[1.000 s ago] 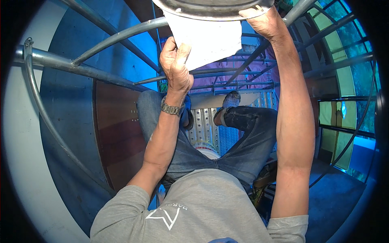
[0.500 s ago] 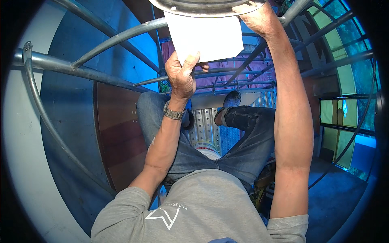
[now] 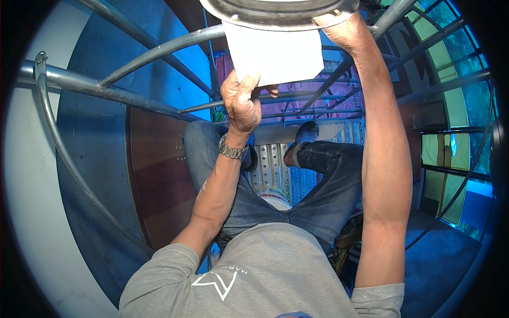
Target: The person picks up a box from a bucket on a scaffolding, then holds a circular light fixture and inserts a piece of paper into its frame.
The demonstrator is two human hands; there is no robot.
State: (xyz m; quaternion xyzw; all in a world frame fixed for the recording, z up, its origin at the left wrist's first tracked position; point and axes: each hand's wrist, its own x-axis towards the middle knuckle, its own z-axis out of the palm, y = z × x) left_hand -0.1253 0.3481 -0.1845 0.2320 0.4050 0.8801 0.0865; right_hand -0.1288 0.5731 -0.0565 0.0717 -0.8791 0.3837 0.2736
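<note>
A round dark metal rim (image 3: 278,20) crosses the top of the head view, cut off by the upper edge. A bright white sheet (image 3: 273,55) hangs just below it, its material unclear in the glare. My left hand (image 3: 241,100) grips the sheet's lower left edge, thumb in front and some fingertips showing behind it. My right hand (image 3: 347,34) holds the rim's right side, fingers curled onto it.
Steel tubes (image 3: 159,50) surround the work. I sit with legs bent above perforated metal planking (image 3: 268,167), a white bucket (image 3: 273,199) between my thighs. Window panes (image 3: 448,151) line the right, a pale curved panel (image 3: 40,185) the left, and pink material (image 3: 339,98) lies beyond the tubes.
Compared with a second ago, my left hand has moved down and slightly right along the white sheet. The rim and sheet sit slightly lower and to the right than half a second ago.
</note>
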